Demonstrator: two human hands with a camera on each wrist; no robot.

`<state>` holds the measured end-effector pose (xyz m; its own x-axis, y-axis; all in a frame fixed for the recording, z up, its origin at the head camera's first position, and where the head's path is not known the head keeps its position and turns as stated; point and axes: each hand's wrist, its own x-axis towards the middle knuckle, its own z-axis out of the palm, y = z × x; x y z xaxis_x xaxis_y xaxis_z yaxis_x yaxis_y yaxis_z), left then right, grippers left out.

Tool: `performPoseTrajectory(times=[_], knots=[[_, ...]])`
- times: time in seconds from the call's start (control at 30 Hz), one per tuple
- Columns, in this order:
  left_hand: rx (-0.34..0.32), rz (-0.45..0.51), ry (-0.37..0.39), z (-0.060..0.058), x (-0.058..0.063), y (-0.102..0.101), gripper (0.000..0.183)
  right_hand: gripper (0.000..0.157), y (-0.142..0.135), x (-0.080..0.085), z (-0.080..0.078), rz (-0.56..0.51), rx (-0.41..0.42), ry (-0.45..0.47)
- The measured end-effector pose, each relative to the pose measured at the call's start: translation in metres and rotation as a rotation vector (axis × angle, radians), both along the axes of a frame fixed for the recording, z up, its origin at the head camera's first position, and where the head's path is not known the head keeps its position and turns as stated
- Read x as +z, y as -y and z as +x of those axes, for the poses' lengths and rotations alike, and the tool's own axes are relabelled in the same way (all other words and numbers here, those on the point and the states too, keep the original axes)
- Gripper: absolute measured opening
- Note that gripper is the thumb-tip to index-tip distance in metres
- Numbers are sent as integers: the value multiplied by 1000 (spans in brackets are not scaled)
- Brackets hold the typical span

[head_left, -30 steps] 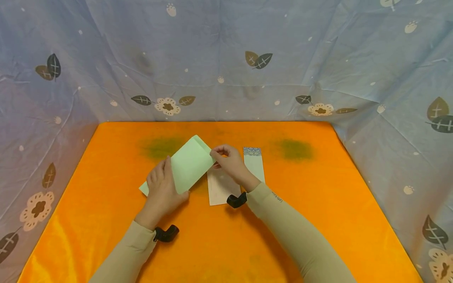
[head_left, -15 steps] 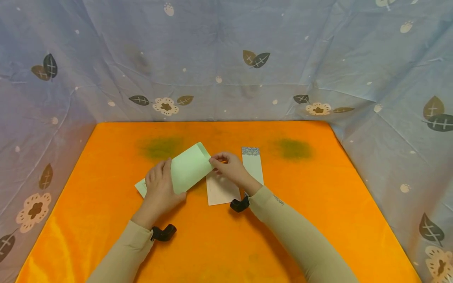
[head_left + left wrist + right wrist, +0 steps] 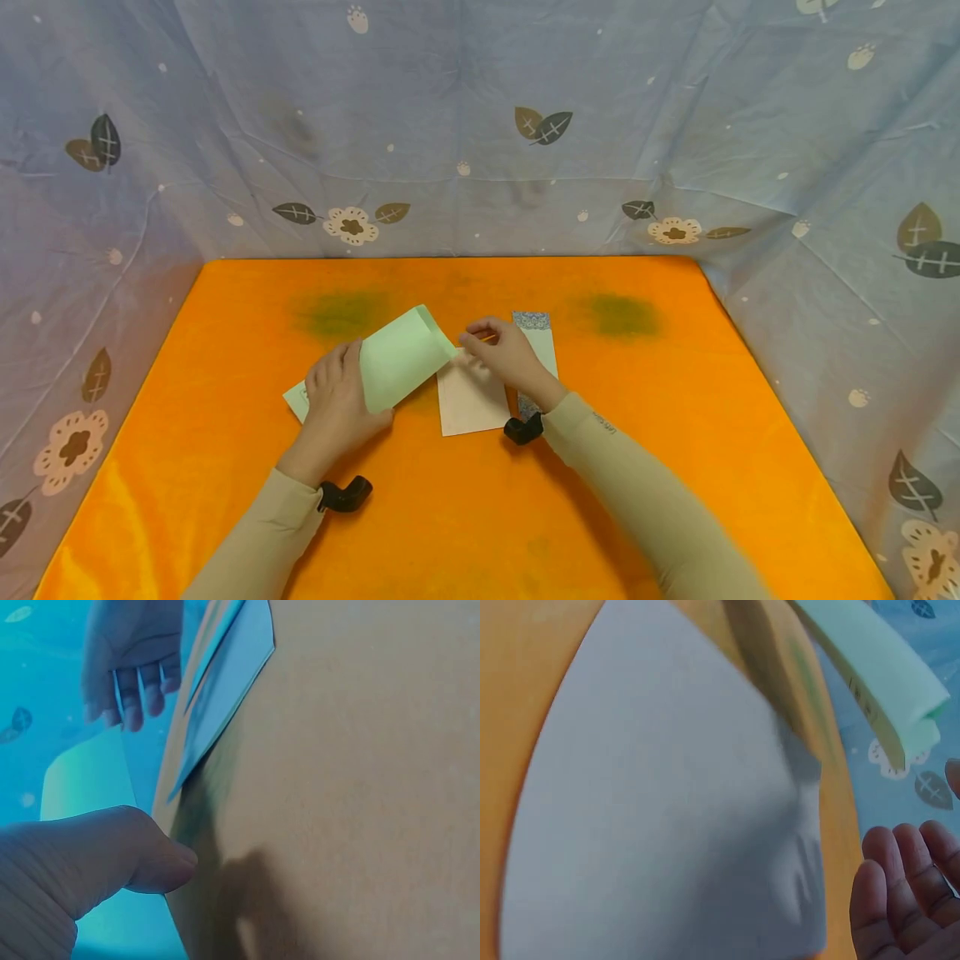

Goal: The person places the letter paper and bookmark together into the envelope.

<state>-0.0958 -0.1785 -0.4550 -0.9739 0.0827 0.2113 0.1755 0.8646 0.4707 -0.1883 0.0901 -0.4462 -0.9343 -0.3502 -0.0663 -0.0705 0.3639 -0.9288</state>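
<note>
My left hand grips a pale green envelope by its sides, tilted above the cloth, the fingers along its far side and the thumb at the near edge. The envelope's right end faces my right hand, and its mouth gapes slightly in the right wrist view. Loosely bent, the right fingers hold nothing and stand a little apart from that end. Beneath this hand lies a plain whitish sheet of paper. Beside it is a narrow white strip with blue lace-patterned ends, partly hidden by the right hand.
An orange cloth covers the table, with two dark greenish patches towards the back. Blue-grey curtains printed with leaves and flowers enclose it at the back and both sides.
My right hand has let go of the envelope's right end and drawn back slightly to the right. The envelope, still in the left hand, has tipped lower at that end.
</note>
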Motion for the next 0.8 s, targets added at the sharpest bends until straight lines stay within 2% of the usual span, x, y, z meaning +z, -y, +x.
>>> performPoseTrajectory(times=[0.13,0.3,0.8], knots=[[3,6,4,0,0,2,113,50,-11,-2,-5,111,-13,-66],[9,15,14,1,0,4,113,49,-21,-3,-8,250,-20,-127],[27,-10,18,0,-3,4,111,50,-32,-9,-16,422,45,-157]])
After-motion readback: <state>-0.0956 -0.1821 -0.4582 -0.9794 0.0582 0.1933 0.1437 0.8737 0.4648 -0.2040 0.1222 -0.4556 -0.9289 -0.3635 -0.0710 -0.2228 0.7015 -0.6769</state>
